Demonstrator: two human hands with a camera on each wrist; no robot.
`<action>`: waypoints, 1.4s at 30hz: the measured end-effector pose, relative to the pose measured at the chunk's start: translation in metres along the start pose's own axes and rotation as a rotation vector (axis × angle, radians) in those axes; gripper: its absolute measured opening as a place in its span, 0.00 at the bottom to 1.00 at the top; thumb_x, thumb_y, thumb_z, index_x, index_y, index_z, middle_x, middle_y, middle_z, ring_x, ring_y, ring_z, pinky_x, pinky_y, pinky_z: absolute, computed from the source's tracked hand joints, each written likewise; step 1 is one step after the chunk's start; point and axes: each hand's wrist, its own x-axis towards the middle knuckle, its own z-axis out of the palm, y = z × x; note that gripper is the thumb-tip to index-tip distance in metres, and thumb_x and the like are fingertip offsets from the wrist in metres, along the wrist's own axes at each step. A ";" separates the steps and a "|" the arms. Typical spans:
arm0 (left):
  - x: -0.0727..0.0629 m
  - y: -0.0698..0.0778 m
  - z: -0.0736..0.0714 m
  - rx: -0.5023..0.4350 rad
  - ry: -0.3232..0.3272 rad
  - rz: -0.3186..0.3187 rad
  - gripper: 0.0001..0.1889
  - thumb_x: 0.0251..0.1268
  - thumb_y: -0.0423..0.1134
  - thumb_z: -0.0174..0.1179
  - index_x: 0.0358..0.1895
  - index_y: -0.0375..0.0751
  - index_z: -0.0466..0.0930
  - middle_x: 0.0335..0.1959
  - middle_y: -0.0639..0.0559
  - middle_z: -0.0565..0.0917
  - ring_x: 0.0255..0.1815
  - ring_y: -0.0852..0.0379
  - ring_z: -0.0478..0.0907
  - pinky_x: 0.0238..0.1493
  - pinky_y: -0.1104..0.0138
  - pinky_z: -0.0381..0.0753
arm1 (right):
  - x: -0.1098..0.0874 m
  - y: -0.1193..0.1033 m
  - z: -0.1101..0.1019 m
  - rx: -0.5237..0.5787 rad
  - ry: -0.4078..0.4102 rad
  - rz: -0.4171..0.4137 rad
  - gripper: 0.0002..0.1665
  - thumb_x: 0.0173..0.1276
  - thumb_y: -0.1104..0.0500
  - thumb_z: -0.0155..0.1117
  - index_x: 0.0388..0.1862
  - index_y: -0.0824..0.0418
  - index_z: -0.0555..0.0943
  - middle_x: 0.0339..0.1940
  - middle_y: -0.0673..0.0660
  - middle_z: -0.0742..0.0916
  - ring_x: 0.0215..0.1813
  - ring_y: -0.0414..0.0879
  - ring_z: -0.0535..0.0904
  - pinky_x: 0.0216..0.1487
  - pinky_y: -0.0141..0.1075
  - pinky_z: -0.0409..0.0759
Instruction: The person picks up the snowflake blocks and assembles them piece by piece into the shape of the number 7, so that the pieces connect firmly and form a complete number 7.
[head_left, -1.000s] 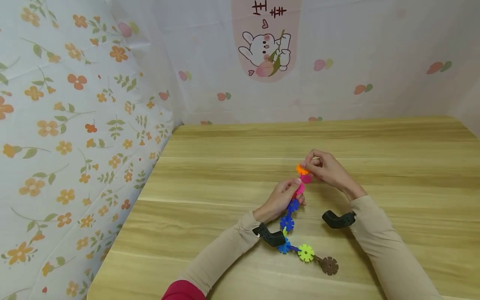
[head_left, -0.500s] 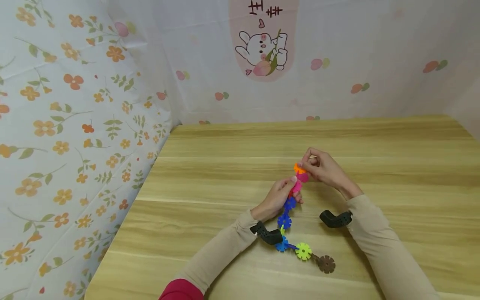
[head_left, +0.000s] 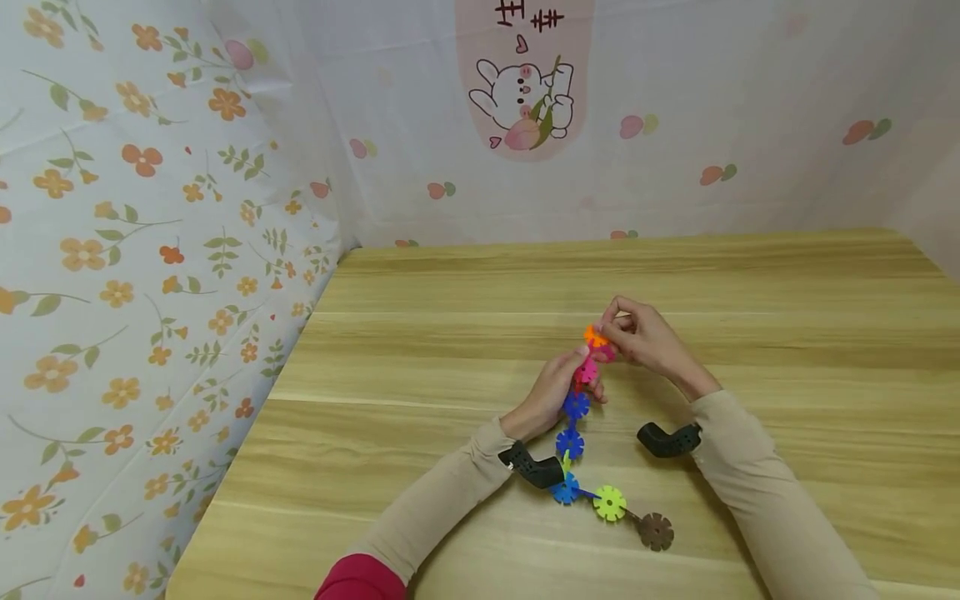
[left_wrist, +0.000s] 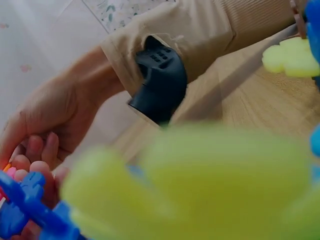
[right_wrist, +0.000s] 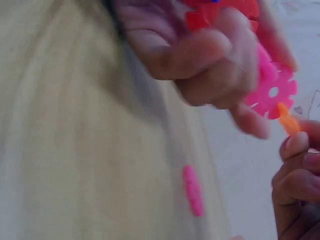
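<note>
A chain of notched plastic snowflake discs hangs from my hands. My left hand (head_left: 553,390) grips it at the pink disc (head_left: 590,369), with red below. At the chain's far end, my right hand (head_left: 647,337) pinches an orange disc (head_left: 596,335), which meets a darker pink disc in the right wrist view (right_wrist: 280,92). Below the left hand run a blue disc (head_left: 576,405), another blue one (head_left: 570,444), a light blue disc (head_left: 565,488), a yellow-green disc (head_left: 610,503) and a brown disc (head_left: 656,531). A blurred yellow-green disc (left_wrist: 200,185) fills much of the left wrist view.
The wood-grain table (head_left: 420,333) lies beneath. Floral cloth (head_left: 150,275) hangs at the left, and a rabbit-printed cloth (head_left: 675,83) stands behind. Black wrist mounts sit on both sleeves. A small pink piece (right_wrist: 193,191) shows below the hands in the right wrist view.
The head view has shifted slightly. The left thumb has slid a little down the chain, so more of the pink disc shows. The right hand keeps its pinch on the orange disc.
</note>
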 end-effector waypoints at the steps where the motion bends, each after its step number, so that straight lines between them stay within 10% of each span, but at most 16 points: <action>1: 0.000 0.001 0.000 -0.009 0.007 0.006 0.25 0.78 0.44 0.34 0.44 0.17 0.66 0.19 0.52 0.73 0.21 0.60 0.75 0.33 0.67 0.80 | 0.000 0.001 0.000 0.013 0.008 0.000 0.13 0.73 0.57 0.51 0.39 0.68 0.70 0.14 0.58 0.73 0.11 0.40 0.60 0.12 0.31 0.60; 20: 0.001 0.002 -0.002 -0.172 0.030 -0.022 0.25 0.75 0.44 0.35 0.58 0.20 0.63 0.22 0.53 0.77 0.22 0.61 0.77 0.33 0.67 0.80 | 0.002 0.031 -0.003 -0.373 -0.028 0.034 0.12 0.66 0.58 0.59 0.42 0.67 0.76 0.27 0.55 0.79 0.25 0.45 0.69 0.24 0.33 0.66; 26: 0.000 0.003 0.000 -0.182 0.015 -0.032 0.26 0.73 0.43 0.35 0.57 0.19 0.62 0.22 0.53 0.76 0.21 0.61 0.75 0.34 0.66 0.80 | 0.000 0.024 -0.005 -0.178 -0.064 0.109 0.20 0.73 0.56 0.47 0.53 0.70 0.72 0.23 0.56 0.76 0.20 0.43 0.68 0.20 0.33 0.68; 32: -0.001 0.003 0.000 -0.197 0.025 -0.049 0.21 0.73 0.42 0.36 0.48 0.22 0.65 0.19 0.53 0.74 0.15 0.62 0.72 0.26 0.69 0.78 | -0.002 0.011 -0.003 0.159 -0.192 0.170 0.30 0.75 0.44 0.38 0.44 0.72 0.68 0.18 0.55 0.68 0.19 0.41 0.62 0.20 0.32 0.62; 42: -0.001 0.001 0.000 -0.195 -0.082 -0.035 0.13 0.76 0.43 0.33 0.45 0.38 0.63 0.21 0.54 0.71 0.13 0.63 0.60 0.18 0.73 0.66 | -0.001 0.006 0.005 0.043 -0.135 0.166 0.22 0.68 0.48 0.58 0.44 0.68 0.74 0.33 0.63 0.77 0.21 0.41 0.66 0.21 0.32 0.70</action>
